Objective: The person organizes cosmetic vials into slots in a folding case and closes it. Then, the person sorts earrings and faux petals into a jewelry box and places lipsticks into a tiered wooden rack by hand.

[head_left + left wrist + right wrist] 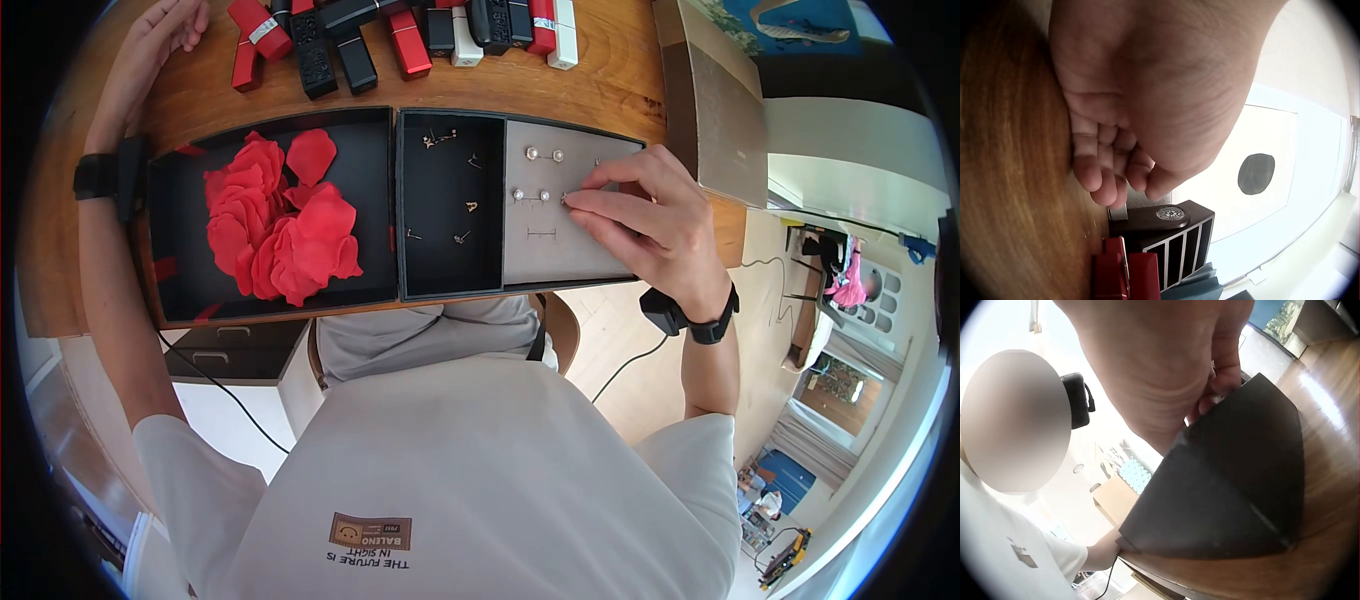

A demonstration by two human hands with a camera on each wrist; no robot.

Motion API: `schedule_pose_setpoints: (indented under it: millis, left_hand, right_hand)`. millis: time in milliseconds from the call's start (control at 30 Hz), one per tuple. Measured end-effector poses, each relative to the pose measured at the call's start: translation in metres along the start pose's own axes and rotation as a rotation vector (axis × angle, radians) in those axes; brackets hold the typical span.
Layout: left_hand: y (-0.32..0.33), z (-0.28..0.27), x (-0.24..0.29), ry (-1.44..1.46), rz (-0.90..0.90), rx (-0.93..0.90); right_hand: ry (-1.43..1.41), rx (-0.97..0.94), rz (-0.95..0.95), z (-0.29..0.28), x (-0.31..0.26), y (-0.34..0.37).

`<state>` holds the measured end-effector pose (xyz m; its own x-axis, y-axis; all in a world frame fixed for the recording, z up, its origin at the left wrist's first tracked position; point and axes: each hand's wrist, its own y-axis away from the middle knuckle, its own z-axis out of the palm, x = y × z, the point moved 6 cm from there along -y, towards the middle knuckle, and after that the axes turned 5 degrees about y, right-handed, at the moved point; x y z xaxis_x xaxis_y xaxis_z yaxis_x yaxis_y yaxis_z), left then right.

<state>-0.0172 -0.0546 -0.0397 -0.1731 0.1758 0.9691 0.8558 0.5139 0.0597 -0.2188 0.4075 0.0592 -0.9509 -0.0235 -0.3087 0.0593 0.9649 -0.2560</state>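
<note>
My right hand [655,215] is over the grey pad [580,250] in the right half of a black box [400,290]. Its thumb and index finger pinch a tiny earring [564,199] at the pad's surface, mostly hidden by the fingertips. Beside them sit pearl earrings [518,195] in pairs, with a thin bar-like pair below. Several small earrings [471,206] lie loose in the dark compartment to the left. In the right wrist view the box's black outer wall [1222,487] hides the fingertips' work. My left hand [165,40] rests on the table, fingers loosely bent, holding nothing.
Left of the compartments, a black tray [375,130] holds red petals [245,215]. Red, black and white lipstick-like cases [408,45] line the table's far side. A cardboard box [705,100] stands at the right. Cables trail from both wrists.
</note>
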Motion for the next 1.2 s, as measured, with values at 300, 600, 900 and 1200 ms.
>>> schedule_pose_setpoints:
  millis: [300, 600, 900, 1200]
  left_hand:
    - [0.0, 0.001, 0.0, 0.001, 0.004, -0.007]
    - [0.0, 0.001, 0.002, -0.003, 0.008, -0.015]
    - [0.004, 0.007, 0.008, -0.026, 0.001, 0.004]
    - [-0.003, -0.012, -0.012, -0.05, -0.017, 0.012]
  right_hand:
    - [0.003, 0.01, 0.026, 0.001, 0.001, -0.004]
    - [0.057, 0.019, 0.033, 0.002, -0.002, -0.006]
    - [0.218, -0.006, -0.032, 0.001, -0.018, -0.011]
    - [0.189, 0.016, -0.029, -0.002, -0.016, -0.009]
